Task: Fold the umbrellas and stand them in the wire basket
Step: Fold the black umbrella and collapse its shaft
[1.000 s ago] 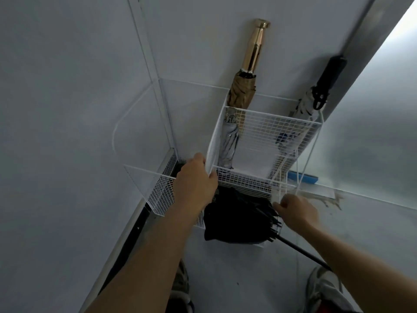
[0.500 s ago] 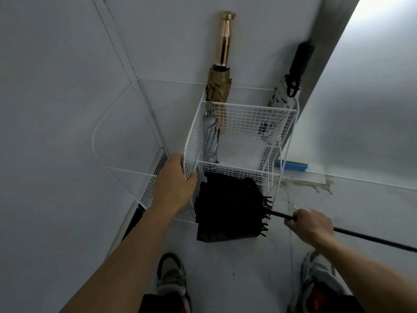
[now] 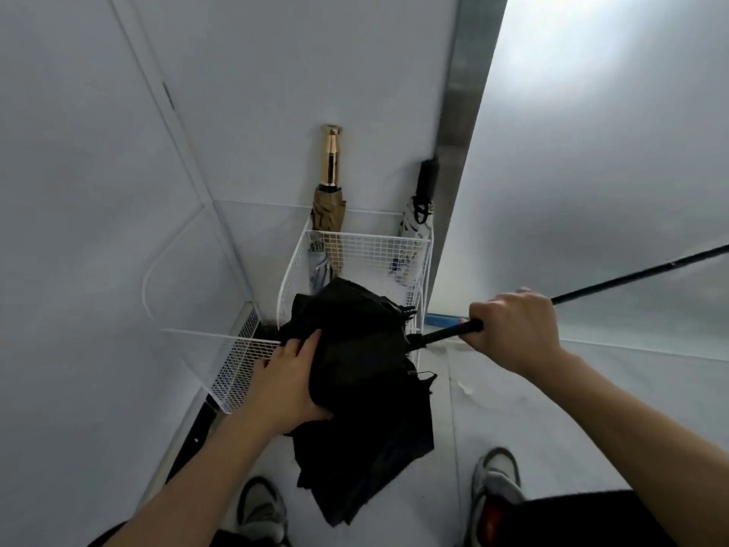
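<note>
In the corner where the pale walls point(image 3: 276, 73) meet, I have the black umbrella point(image 3: 363, 388) up in front of the wire basket point(image 3: 367, 246), not standing in it. Its loose canopy hangs in bunched folds over the basket's near rim from this view, and its thin shaft point(image 3: 631, 275) runs off to the right edge of the picture. The basket sits on the floor point(image 3: 552, 408) against the back wall, with a lower wire rack point(image 3: 236, 365) beside it on the left.

My left hand point(image 3: 284, 388) grips the canopy from the left, fingers buried in the cloth. My right hand point(image 3: 513, 329) is a closed fist around the thicker black part of the shaft, just beside the rib tips.

Three folded umbrellas stand in the basket: a tan one point(image 3: 329, 211) with a gold handle at the back left, a white one point(image 3: 414, 227) with a black handle at the back right, and a short grey one point(image 3: 317, 266) in front of the tan one. Two shoes point(image 3: 495, 483) show at the bottom.
</note>
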`<state>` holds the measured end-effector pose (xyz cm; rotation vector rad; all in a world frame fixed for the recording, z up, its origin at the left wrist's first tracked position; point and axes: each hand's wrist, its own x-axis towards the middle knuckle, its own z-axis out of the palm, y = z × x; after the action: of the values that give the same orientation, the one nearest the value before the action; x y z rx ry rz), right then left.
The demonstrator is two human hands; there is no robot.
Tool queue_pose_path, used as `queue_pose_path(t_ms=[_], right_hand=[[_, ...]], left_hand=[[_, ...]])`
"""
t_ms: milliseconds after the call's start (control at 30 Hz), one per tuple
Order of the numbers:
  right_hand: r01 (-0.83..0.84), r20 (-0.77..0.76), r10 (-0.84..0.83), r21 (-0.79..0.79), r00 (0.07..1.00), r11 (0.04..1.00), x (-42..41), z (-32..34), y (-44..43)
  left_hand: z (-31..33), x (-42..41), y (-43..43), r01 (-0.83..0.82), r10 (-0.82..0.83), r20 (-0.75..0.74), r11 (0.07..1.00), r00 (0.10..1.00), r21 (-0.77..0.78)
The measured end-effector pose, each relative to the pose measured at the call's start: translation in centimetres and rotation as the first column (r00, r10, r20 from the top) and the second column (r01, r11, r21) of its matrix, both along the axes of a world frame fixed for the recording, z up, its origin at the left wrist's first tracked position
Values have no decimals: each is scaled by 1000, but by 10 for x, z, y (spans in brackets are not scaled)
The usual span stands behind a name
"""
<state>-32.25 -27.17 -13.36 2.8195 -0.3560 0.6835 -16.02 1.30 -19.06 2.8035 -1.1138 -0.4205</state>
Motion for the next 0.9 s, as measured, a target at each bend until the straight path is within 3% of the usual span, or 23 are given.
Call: queue_pose_path(t_ms=[67, 167, 267, 333, 400, 467, 500, 567, 733, 833, 900], right_hand=[[-48, 50, 51, -60, 997, 997, -4, 28, 10], [-86, 180, 100, -82, 979, 993, -10, 54, 23], [-104, 409, 58, 90, 911, 991, -23, 64, 38], [-124, 539, -75, 323, 839, 938, -32, 60, 51], [-127, 410, -229, 679, 883, 723, -31, 46, 61], [-57, 133, -203, 938, 970, 342, -23, 32, 70], [-46, 67, -132, 987, 989, 153, -17, 26, 76], [-74, 74, -18, 995, 997, -61, -3, 18, 86], [-224, 220, -89, 974, 971, -42, 16, 10, 101], [-198, 193, -146, 980, 970, -19, 19, 4, 97], [-126, 133, -140, 990, 981, 59, 20, 0, 91]], left_hand=[[-2, -2, 2, -29, 30, 0, 978, 1000, -208], [2, -13, 8, -79, 30, -104, 859, 994, -506], [8, -20, 9, -128, 33, -163, 776, 986, -618], [12, -22, 7, -154, 52, -173, 741, 983, -654], [12, -22, 5, -183, 70, -192, 721, 979, -669], [10, -24, 1, -195, 55, -223, 713, 973, -673], [9, -27, -1, -198, 37, -246, 713, 969, -673], [7, -31, -5, -181, -12, -276, 725, 961, -665], [3, -37, -15, -88, -122, -302, 798, 945, -596], [12, -28, -14, -23, -181, -408, 895, 895, -445], [25, -15, -4, -35, -163, -498, 931, 851, -365]])
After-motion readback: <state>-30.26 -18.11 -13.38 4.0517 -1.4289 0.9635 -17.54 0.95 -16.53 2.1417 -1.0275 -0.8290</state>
